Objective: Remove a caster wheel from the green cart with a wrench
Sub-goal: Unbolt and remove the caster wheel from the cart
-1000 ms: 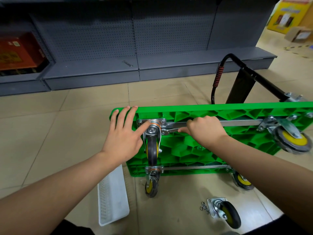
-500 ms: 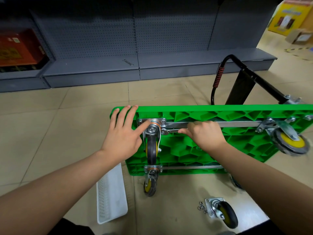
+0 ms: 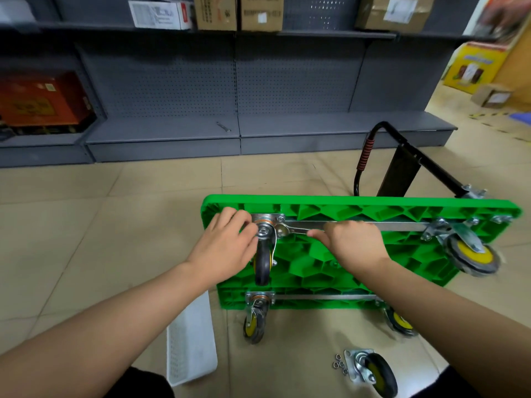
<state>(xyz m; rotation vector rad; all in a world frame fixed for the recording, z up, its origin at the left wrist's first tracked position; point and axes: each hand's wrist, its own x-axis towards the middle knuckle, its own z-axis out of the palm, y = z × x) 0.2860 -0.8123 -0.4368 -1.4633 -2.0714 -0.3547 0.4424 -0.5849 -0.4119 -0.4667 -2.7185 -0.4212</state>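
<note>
The green cart lies upside down on the tiled floor, its ribbed underside facing me. A black caster wheel is bolted at the cart's far left corner by a metal plate. My left hand curls its fingers round that plate from the left. My right hand grips the handle of a silver wrench, whose head sits on a bolt at the plate's right edge. The wrench handle lies along the cart's metal bar, partly hidden under my fingers.
A loose caster and several nuts lie on the floor near me. A white perforated tray lies at the left. Other yellow-hubbed casters stay on the cart. The black handle folds behind; grey shelving stands beyond.
My left fingers, spread flat on the cart corner before, now curl round the caster plate. The camera has tilted up, showing boxes on the shelf. My right hand keeps hold of the wrench.
</note>
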